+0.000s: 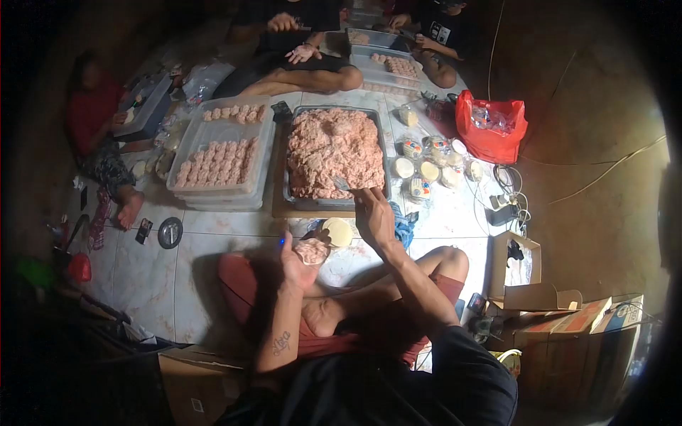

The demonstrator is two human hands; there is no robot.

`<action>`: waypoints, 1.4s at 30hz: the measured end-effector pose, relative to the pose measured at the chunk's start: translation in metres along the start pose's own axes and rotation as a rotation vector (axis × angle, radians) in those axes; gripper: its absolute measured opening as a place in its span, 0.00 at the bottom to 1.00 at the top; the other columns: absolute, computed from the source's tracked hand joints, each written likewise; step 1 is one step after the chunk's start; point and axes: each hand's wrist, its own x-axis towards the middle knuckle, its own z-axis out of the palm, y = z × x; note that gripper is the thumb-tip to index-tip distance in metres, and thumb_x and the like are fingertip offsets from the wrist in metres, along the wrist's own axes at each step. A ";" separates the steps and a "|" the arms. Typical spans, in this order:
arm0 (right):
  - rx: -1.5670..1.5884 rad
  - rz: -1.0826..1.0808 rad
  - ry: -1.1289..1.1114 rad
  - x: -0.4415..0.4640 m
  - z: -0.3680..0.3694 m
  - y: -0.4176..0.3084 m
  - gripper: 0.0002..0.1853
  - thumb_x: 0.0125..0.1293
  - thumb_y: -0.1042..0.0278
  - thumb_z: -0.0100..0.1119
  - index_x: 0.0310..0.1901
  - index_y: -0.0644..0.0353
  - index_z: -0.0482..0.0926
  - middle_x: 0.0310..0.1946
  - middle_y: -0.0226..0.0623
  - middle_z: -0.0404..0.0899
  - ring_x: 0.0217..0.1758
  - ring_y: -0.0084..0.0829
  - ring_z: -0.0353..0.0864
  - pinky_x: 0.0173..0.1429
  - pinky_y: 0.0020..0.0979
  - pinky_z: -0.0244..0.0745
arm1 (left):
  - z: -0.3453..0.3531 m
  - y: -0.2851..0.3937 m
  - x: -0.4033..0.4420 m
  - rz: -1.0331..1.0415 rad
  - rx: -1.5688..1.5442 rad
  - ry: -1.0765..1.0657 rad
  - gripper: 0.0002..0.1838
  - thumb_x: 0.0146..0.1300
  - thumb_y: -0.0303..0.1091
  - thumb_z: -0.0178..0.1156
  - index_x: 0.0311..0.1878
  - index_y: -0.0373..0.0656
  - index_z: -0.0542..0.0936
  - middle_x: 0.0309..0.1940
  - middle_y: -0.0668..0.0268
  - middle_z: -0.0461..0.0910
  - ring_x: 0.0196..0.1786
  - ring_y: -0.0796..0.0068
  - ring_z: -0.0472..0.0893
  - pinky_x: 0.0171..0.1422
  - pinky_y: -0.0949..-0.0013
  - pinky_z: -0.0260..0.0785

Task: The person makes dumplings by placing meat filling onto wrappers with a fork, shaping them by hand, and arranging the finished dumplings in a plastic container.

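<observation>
In my left hand [297,271], palm up with the fingers curled around it, lies a thin round wrapper topped with pink minced meat [312,250]. My right hand [374,217] grips a small flat-bladed spatula [342,184], whose blade touches the meat near the tray's front edge. A large dark tray [384,153] is heaped with pink ground meat [334,145]. Just beyond my left hand sits a stack of pale round wrappers [338,232], partly hidden by that hand.
Left of the tray stand stacked clear plastic boxes [213,201] with rows of filled dumplings [217,163]. Wrapper packs [430,170], a red plastic bag [491,128], cables [510,186] and an open cardboard box [517,270] lie to the right. Other people sit opposite and at left.
</observation>
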 end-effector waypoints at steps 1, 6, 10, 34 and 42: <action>0.098 -0.043 0.012 -0.002 -0.007 -0.003 0.06 0.65 0.75 0.56 0.42 0.60 0.78 0.37 0.50 0.76 0.38 0.56 0.80 0.39 0.50 0.75 | 0.004 0.003 0.003 -0.006 0.000 -0.001 0.40 0.71 0.67 0.48 0.65 0.35 0.73 0.59 0.52 0.79 0.63 0.56 0.77 0.69 0.56 0.70; 0.261 -0.050 -0.132 -0.031 -0.041 -0.020 0.08 0.62 0.78 0.58 0.43 0.65 0.80 0.34 0.50 0.76 0.37 0.52 0.79 0.41 0.43 0.73 | 0.020 0.004 0.015 0.019 -0.153 0.010 0.46 0.66 0.72 0.50 0.64 0.33 0.74 0.61 0.48 0.79 0.66 0.53 0.76 0.74 0.48 0.64; 0.288 -0.077 -0.324 -0.077 -0.028 -0.028 0.15 0.63 0.77 0.55 0.51 0.61 0.82 0.34 0.52 0.76 0.41 0.55 0.80 0.43 0.48 0.75 | 0.046 -0.018 0.017 0.133 0.036 -0.099 0.51 0.66 0.77 0.43 0.65 0.30 0.68 0.58 0.46 0.79 0.61 0.51 0.79 0.72 0.51 0.67; -0.021 0.026 -0.117 0.005 -0.016 0.021 0.08 0.63 0.73 0.57 0.42 0.58 0.83 0.41 0.52 0.82 0.40 0.58 0.83 0.43 0.51 0.78 | -0.028 0.015 0.011 -0.052 0.198 0.096 0.35 0.75 0.66 0.40 0.55 0.42 0.78 0.52 0.55 0.83 0.51 0.57 0.83 0.56 0.54 0.76; 0.088 0.140 -0.112 0.024 0.053 0.050 0.08 0.66 0.73 0.53 0.41 0.63 0.82 0.34 0.60 0.82 0.42 0.59 0.84 0.48 0.50 0.77 | -0.029 0.007 -0.006 -0.152 0.359 0.028 0.36 0.73 0.68 0.44 0.58 0.41 0.77 0.50 0.58 0.83 0.46 0.61 0.84 0.52 0.55 0.76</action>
